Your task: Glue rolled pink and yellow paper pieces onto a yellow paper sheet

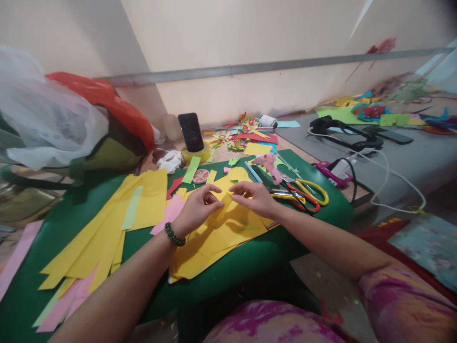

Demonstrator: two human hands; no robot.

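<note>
Two bare hands met over the middle of a green desk [246,262], above a stack of yellow sheets [200,257]. The left hand [200,209] and right hand [259,197] faced each other, fingers curled and thumbs close to fingertips, seemingly for fine handling. A small yellow paper piece [226,197] appeared to lie between the fingertips, but it blended into the sheets, so whether either hand gripped it could not be told.

The sheets spread beneath the hands, probably keeping the paper within easy reach. Yellow strips [93,233] fanned out on the left, their overlap perhaps making single ones easy to pick up. On the right, near the right hand, lay a pink glue gun [269,166] and scissors [326,194] with red and yellow handles, likely there for quick reach.

At the far side, a phone [191,132] stood nearly upright in a yellow tape roll [203,155], which seemed to serve as its stand, the dark screen facing the person.
</note>
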